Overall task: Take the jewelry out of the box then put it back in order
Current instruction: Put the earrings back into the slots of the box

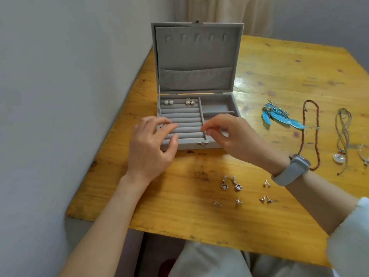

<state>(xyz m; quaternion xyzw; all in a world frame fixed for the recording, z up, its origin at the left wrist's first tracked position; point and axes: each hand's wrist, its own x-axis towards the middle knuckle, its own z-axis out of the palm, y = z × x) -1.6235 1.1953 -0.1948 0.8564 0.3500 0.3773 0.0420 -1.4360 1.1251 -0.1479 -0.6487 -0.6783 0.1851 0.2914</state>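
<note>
Box [196, 116] hugs table's [179, 212] left edge.

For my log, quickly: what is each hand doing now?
Left hand: open, fingers spread over the grey velvet jewelry box.
Right hand: fingers pinched; whether it holds something cannot be told.

The right hand [231, 134] covers the near right compartments of the jewelry box [196, 86], and whether its pinched fingertips hold anything is too small to tell. The left hand [152, 145] hides the near left ends of the ring rolls [185, 124] and the box's front corner. At the right picture edge a pale chain [363, 154] is cut off and blurred, and the small studs [266, 199] near the table's front are too tiny to make out in shape.
</note>
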